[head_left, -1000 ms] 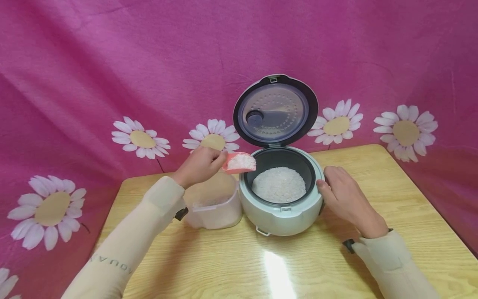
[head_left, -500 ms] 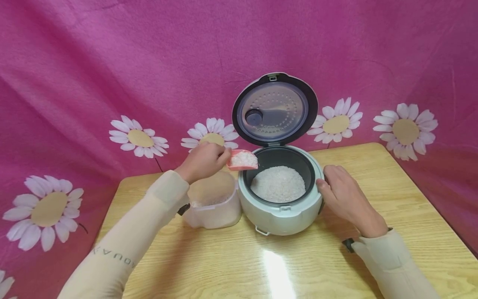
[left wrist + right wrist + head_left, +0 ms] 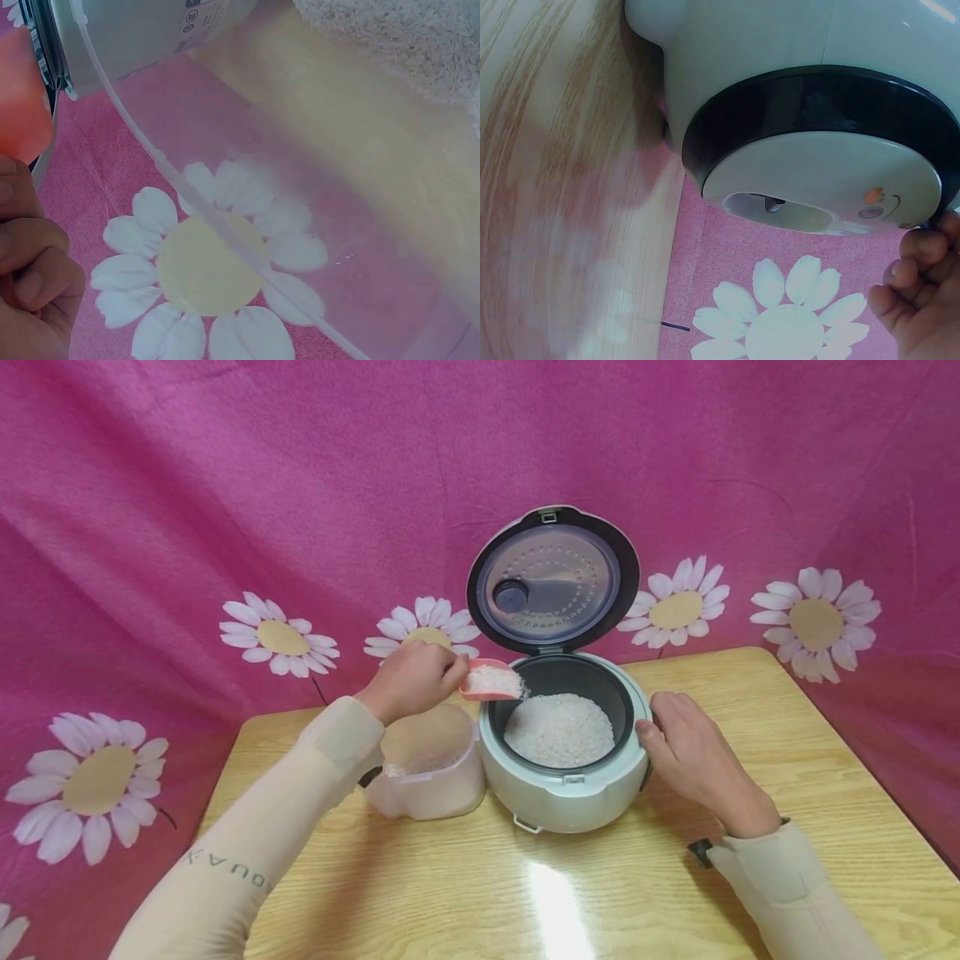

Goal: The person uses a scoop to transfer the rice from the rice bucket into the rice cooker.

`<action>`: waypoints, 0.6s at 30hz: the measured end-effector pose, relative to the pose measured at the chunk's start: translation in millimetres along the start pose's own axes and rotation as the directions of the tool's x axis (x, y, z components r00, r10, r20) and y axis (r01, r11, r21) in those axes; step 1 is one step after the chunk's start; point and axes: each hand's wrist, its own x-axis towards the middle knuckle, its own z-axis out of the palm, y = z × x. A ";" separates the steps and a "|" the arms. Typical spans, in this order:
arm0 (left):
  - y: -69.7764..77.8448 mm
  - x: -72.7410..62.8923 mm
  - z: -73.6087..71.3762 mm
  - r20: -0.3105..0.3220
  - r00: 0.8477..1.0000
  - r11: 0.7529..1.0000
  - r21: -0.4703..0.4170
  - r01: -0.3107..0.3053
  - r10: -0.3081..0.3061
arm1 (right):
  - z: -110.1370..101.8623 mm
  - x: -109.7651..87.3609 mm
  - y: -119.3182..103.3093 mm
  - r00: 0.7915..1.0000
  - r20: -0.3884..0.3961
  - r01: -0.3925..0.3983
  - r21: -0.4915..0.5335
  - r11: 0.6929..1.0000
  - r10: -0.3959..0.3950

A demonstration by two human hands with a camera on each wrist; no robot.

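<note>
My left hand [image 3: 416, 683] pinches the handle of a pink scoop [image 3: 483, 697] heaped with white rice. The scoop's tip is over the left rim of a pale rice cooker [image 3: 558, 810], with a few grains at its lip. Inside the dark inner pot [image 3: 536, 672] lies a mound of rice [image 3: 561, 732]. On the cooker's right side my right hand [image 3: 690, 752] grips the edge, thumb at the rim. The right wrist view shows its curled fingers [image 3: 922, 247] by the cooker's side. Part of the scoop [image 3: 22, 97] appears in the left wrist view.
Left of the cooker, a translucent tub [image 3: 442, 793] with rice in it stands close against it. The cooker's lid [image 3: 558, 581] stands raised at the back. Behind the wooden table [image 3: 420, 885] hangs a pink cloth [image 3: 337, 485] with daisies.
My left hand has carried the scoop slightly right and up over the cooker's rim. Grains now show at the scoop's lip. My right hand stays where it was.
</note>
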 end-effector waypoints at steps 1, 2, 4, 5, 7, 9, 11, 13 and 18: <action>0.7 0.4 -0.6 -0.001 1.000 1.000 0.006 -0.004 0.004 | 0.1 -0.1 0.1 1.000 0.000 -0.001 0.000 1.000 0.001; 1.3 0.7 -1.1 -0.003 1.000 1.000 0.013 -0.008 0.008 | 0.1 -0.2 0.0 1.000 0.000 0.000 0.000 1.000 0.000; 2.4 1.7 -1.5 -0.005 1.000 0.999 0.030 -0.018 0.018 | -0.1 -0.3 -0.3 1.000 0.001 -0.001 0.001 1.000 0.001; 3.0 2.2 -1.5 -0.005 1.000 0.999 0.041 -0.025 0.025 | -0.2 -0.4 -0.4 1.000 0.002 0.000 0.001 1.000 0.000; 4.2 3.3 -1.4 -0.002 0.999 0.998 0.061 -0.034 0.034 | -0.3 -0.4 -0.7 1.000 0.003 -0.002 0.001 1.000 0.002; 5.4 4.3 -1.0 0.001 0.999 0.996 0.081 -0.042 0.042 | -0.5 -0.4 -0.9 1.000 0.005 -0.005 0.000 1.000 0.005; 6.7 5.2 -0.4 -0.006 0.999 0.993 0.103 -0.053 0.054 | -0.2 -0.2 -0.7 1.000 0.006 -0.010 0.000 1.000 0.010; 7.7 5.7 0.3 -0.023 0.997 0.990 0.124 -0.067 0.070 | 0.2 0.0 -0.4 1.000 0.009 -0.013 -0.001 1.000 0.013; 10.7 6.2 0.6 -0.068 0.990 0.978 0.177 -0.111 0.125 | 0.9 0.0 0.9 1.000 0.008 -0.008 -0.007 1.000 0.008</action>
